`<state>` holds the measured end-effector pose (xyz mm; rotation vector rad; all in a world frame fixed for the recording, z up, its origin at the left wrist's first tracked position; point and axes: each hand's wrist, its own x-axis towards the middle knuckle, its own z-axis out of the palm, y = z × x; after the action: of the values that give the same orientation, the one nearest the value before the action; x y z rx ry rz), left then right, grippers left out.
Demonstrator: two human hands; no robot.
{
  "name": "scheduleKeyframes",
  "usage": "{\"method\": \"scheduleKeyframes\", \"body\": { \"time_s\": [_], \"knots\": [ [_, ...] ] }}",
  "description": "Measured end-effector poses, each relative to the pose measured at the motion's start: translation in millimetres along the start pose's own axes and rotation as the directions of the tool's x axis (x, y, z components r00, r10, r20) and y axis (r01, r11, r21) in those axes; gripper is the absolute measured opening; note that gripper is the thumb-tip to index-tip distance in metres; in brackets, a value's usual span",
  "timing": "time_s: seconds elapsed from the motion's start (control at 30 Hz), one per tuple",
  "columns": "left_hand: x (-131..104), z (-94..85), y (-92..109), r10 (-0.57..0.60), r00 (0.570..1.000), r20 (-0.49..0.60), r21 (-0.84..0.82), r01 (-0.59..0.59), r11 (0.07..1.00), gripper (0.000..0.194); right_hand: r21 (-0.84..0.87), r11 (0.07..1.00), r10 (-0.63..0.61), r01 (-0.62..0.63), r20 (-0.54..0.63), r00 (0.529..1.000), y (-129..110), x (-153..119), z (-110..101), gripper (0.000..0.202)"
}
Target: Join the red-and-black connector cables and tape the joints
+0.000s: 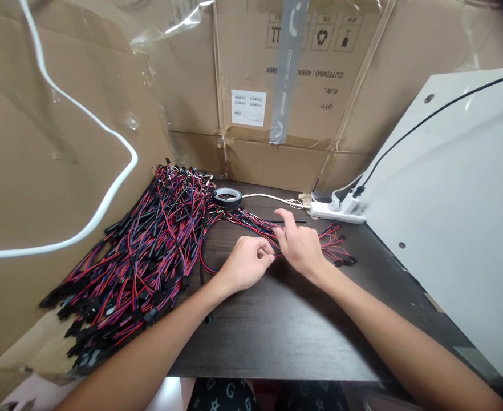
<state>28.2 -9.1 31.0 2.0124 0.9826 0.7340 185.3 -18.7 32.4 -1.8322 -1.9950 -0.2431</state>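
Observation:
My left hand (250,264) is closed, its thumb and fingertips pinched on a thin red wire (278,255) that shows in the small gap between my hands. Close beside it, my right hand (299,245) has its index finger raised and apart from the thumb; its other fingers are mostly hidden. Behind both hands lies a small bundle of red, blue and black wires (255,221), whose ends (335,242) fan out on the right with black connectors. A black tape roll (228,204) lies flat at the bundle's left end.
A large heap of wire harnesses (149,245) with black connectors covers the table's left side. At the back right, a white power strip (337,213) holds plugs. Cardboard (251,154) walls the back and left; a white panel (457,171) leans at right. A white cable (118,171) hangs at left.

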Motion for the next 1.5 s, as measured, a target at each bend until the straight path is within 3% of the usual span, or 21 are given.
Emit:
{"method": "scheduleKeyframes", "body": {
  "time_s": [0.17,0.33,0.6,0.7,0.83,0.9,1.0,1.13,1.37,1.5],
  "knots": [
    [-0.8,2.7,-2.2,0.047,0.999,0.013,0.021,-0.047,0.999,0.011,0.203,0.978,0.032,-0.039,0.038,0.999,-2.1,-1.2,2.4,0.04],
    [-2.0,3.4,0.8,0.061,0.998,0.023,0.045,-0.062,0.997,0.012,0.45,0.89,0.021,-0.069,0.11,0.994,0.1,-0.5,8.5,0.031],
    [-0.2,2.5,0.4,0.007,0.999,0.045,-0.032,-0.006,0.999,0.009,0.684,0.725,0.021,-0.075,0.086,0.996,2.5,1.1,16.0,0.015],
    [0.4,-0.1,4.1,-0.047,0.994,0.096,-0.159,0.062,0.985,0.008,0.805,0.587,0.01,-0.089,0.104,0.995,0.1,2.7,16.4,0.012],
    [2.6,-2.8,6.7,-0.082,0.985,0.149,-0.333,0.129,0.934,0.012,0.928,0.313,-0.005,-0.202,0.214,0.977,-3.2,4.8,18.3,0.022],
    [3.6,-2.7,5.0,-0.094,0.986,0.138,-0.336,0.136,0.932,0.012,0.938,0.253,-0.017,-0.236,0.248,0.969,-2.9,5.1,19.9,0.028],
    [4.2,-1.4,0.2,-0.111,0.984,0.136,-0.286,0.146,0.947,0.01,0.93,0.263,-0.062,-0.258,0.284,0.957,1.3,5.2,21.5,0.031],
    [3.7,-0.5,-3.9,-0.118,0.98,0.163,-0.204,0.15,0.967,0.009,0.891,0.376,-0.083,-0.255,0.307,0.948,12.0,8.0,21.0,0.024],
    [2.5,-4.3,-3.3,-0.029,0.979,0.2,0.017,0.026,1.0,0.015,0.84,0.521,-0.185,-0.154,0.287,0.94,26.7,14.8,15.8,0.016],
    [1.4,-4.6,-6.5,-0.051,0.975,0.215,0.027,0.046,0.999,0.018,0.836,0.504,-0.265,-0.217,0.389,0.883,27.9,13.9,6.1,0.022]
  ]
}}
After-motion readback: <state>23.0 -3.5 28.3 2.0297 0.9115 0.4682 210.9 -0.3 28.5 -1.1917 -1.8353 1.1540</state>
